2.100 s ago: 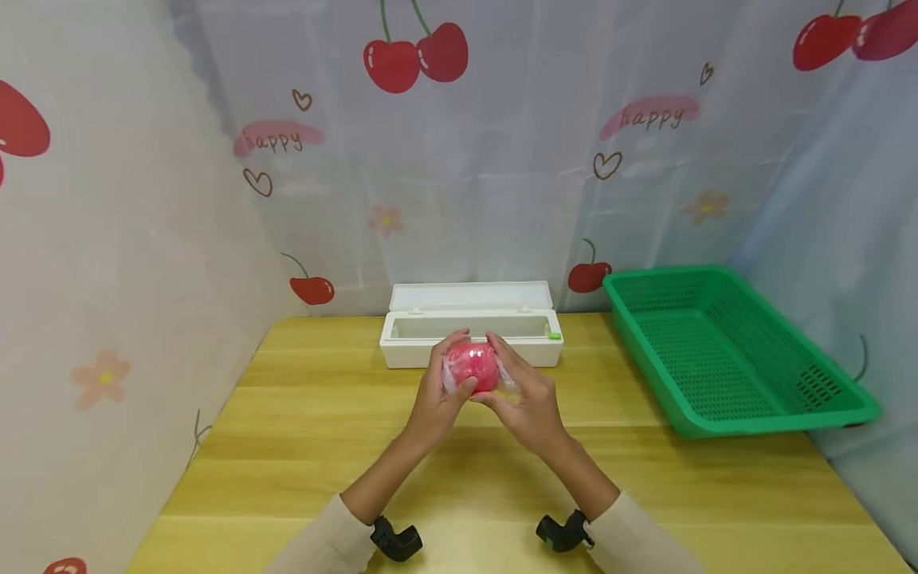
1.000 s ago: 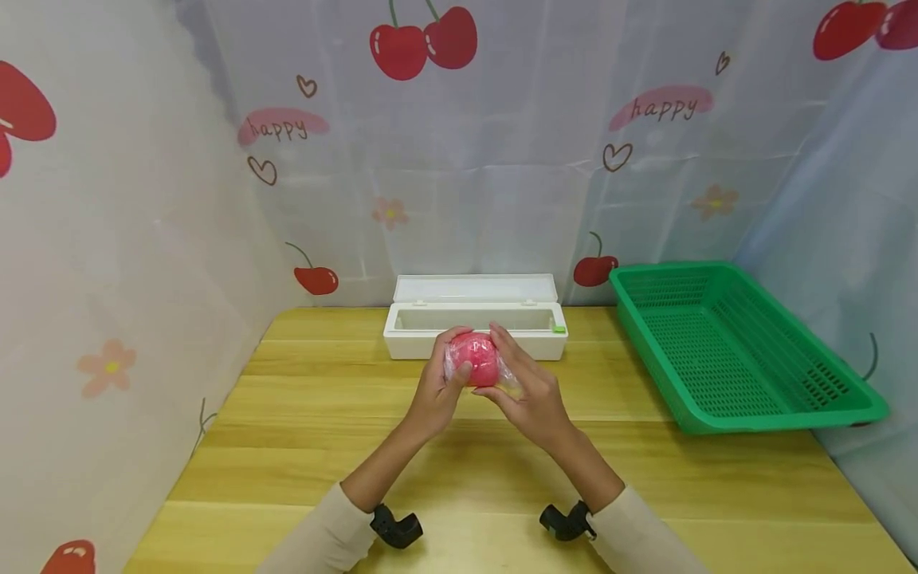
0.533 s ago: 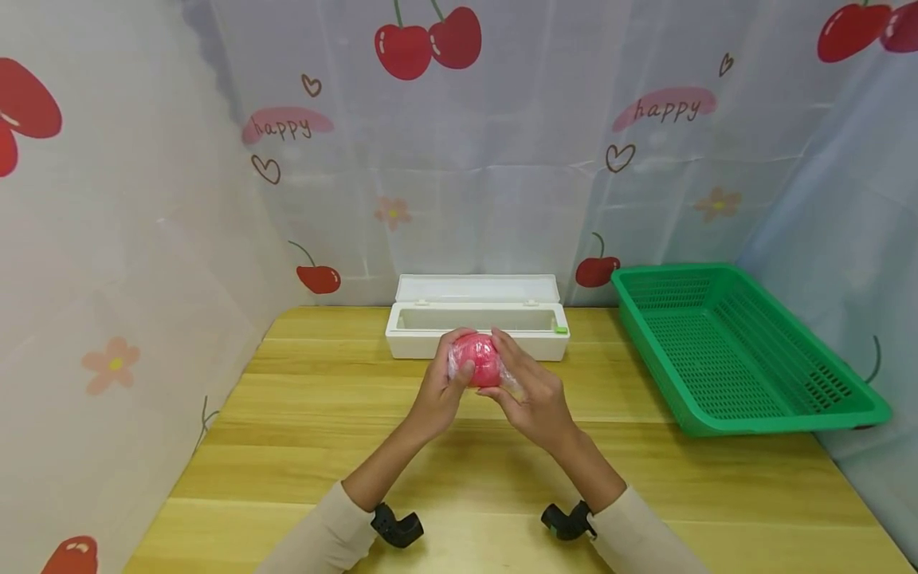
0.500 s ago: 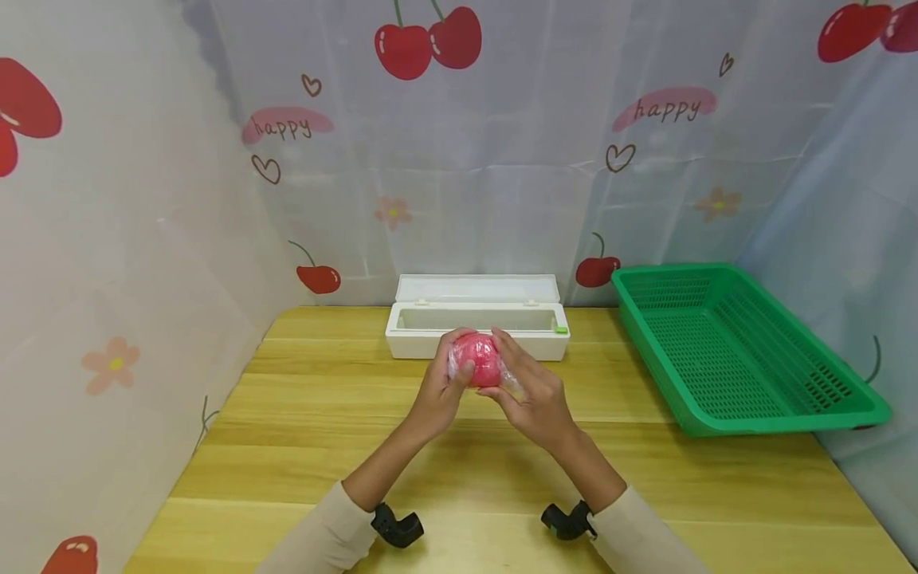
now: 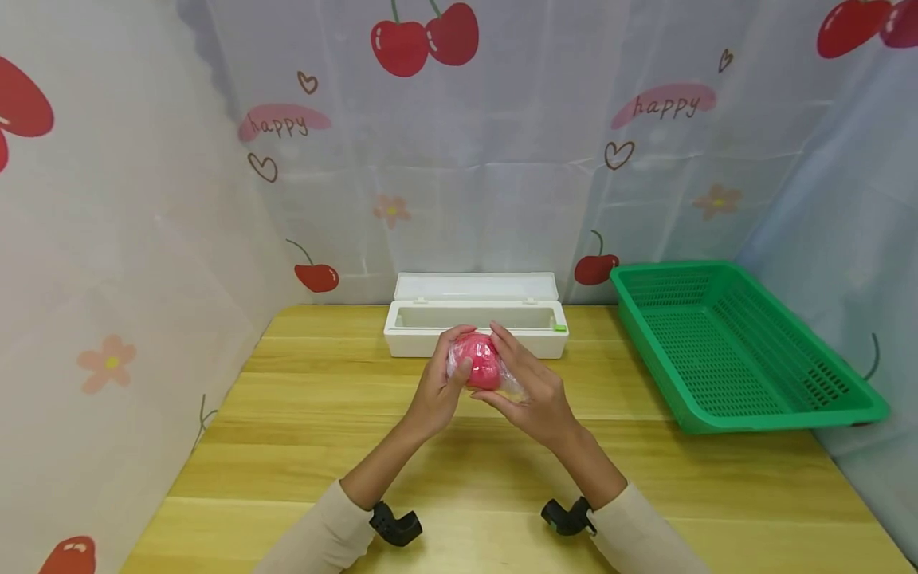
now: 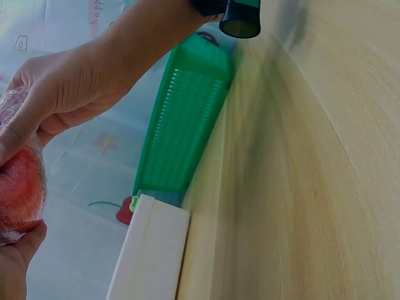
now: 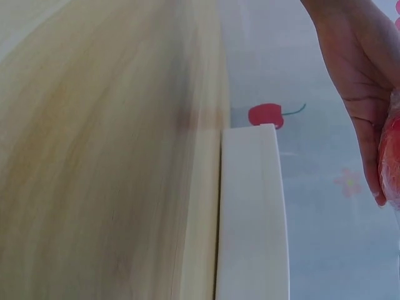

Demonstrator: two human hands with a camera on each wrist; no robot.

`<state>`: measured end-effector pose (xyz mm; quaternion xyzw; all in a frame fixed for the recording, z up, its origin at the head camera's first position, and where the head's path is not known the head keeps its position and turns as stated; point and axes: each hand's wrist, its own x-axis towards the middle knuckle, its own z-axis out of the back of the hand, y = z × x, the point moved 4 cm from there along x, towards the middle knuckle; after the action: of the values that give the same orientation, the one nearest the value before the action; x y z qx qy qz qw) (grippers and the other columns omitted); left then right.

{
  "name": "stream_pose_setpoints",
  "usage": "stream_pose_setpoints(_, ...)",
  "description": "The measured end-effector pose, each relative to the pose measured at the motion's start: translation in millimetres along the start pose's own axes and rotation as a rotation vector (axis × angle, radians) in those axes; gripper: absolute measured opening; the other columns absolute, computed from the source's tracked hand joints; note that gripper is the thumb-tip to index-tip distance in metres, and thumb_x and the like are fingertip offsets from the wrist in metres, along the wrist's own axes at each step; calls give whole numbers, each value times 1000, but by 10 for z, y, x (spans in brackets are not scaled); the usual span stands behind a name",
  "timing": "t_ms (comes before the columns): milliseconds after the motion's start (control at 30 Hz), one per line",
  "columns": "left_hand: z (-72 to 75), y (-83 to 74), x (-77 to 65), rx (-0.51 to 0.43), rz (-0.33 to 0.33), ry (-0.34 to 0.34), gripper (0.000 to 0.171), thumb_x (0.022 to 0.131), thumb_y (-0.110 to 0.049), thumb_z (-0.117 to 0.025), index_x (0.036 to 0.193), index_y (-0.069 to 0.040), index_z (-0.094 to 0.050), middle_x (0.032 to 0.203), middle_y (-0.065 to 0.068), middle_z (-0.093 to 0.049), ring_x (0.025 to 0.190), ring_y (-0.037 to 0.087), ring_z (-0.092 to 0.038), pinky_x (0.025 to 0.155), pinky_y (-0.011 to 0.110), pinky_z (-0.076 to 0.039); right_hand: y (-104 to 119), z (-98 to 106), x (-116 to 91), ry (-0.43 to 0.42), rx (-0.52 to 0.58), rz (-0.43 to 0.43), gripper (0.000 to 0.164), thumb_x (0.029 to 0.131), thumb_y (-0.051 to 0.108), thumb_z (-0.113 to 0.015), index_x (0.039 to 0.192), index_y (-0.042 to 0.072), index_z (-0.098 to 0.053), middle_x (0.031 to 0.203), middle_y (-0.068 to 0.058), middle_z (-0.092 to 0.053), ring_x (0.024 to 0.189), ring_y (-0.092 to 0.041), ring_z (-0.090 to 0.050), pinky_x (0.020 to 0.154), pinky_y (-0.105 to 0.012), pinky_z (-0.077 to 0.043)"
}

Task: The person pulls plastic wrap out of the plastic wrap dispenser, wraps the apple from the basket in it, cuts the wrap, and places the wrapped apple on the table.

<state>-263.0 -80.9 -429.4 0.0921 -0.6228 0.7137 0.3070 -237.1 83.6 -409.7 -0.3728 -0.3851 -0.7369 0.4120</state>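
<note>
Between both hands, above the table, is a red apple [image 5: 475,360] wrapped in clear cling film. The left hand [image 5: 433,391] grips its left side, thumb across the near face and fingers over the far side. On the right, the right hand [image 5: 534,399] holds the gathered film and the apple's edge between its fingers and thumb. Mottled red skin shows through the wrinkled film in the left wrist view, on the apple [image 6: 22,187] at the image edge. Part of the apple is hidden by the fingers.
Behind the hands, a long white box [image 5: 473,344] with a raised lid and a green slider stands at the back of the wooden table [image 5: 323,430]. A green perforated basket [image 5: 688,422] sits at the right. Printed curtains [image 5: 502,207] enclose the table.
Both hands have kept hold of the apple throughout, with small shifts of fingers and film. The right thumb now lies slightly further left. The head view has tilted a little.
</note>
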Motion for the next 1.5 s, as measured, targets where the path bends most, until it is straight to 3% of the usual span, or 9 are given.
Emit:
stream_pose_setpoints(200,-27,-48,-12,56,-22,-23,47,108,-26,-49,151,-9,-36,145,11,-47,120,28,-55,90,34,-58,16,-35,-19,43,-11,-11,71,95,37,-67,147,-6,-47,151,-20,-49,137,-33,-50,105,-29,-45)
stream_pose_setpoints(333,-50,-247,-13,155,-84,-26,45,108,-24,-48,149,-7,-37,143,12,-46,121,28,-53,95,36,-56,23,-41,-25,46,2,-14,69,97,35,-64,147,-9,-45,152,-22,-47,139,-34,-48,106,-28,-44)
stream_pose_setpoints(433,-43,-228,1,182,-117,-2,49,108,-33,-49,151,-12,-36,143,9,-45,120,26,-53,95,37,-56,14,-33,-22,31,31,-22,68,97,34,-64,146,-10,-45,152,-23,-47,139,-35,-47,105,-29,-44)
stream_pose_setpoints(533,-19,-56,13,188,-119,25,58,106,-45,-51,153,-16,-34,143,4,-44,119,22,-53,92,35,-58,1,-28,-23,25,63,-39,68,97,32,-65,147,-9,-45,152,-22,-46,139,-34,-47,105,-29,-45)
stream_pose_setpoints(867,-7,8,-2,162,-94,25,56,106,-42,-50,152,-14,-35,139,8,-48,115,23,-56,86,33,-60,4,-36,-35,-44,133,9,59,92,23,-71,141,-7,-54,145,-25,-53,137,-33,-50,102,-31,-48)
stream_pose_setpoints(1067,-4,37,-5,72,-49,19,54,106,-44,-50,151,-17,-36,138,9,-50,114,26,-59,81,33,-62,7,-46,-29,-33,96,-7,59,93,27,-70,141,-4,-56,146,-21,-54,137,-33,-50,102,-31,-47)
stream_pose_setpoints(1267,4,50,6,-20,9,-6,47,108,-33,-50,150,-16,-38,139,10,-52,118,28,-58,87,35,-60,17,-53,-6,-4,48,-70,72,88,33,-75,146,-3,-51,150,-18,-50,136,-32,-51,104,-29,-46)
stream_pose_setpoints(1500,4,-64,10,-56,51,-20,46,109,-20,-46,152,-8,-35,142,17,-48,121,34,-55,92,38,-58,19,-69,-5,-49,57,-153,95,70,3,-91,151,-5,-42,152,-17,-49,132,-37,-55,104,-29,-46)
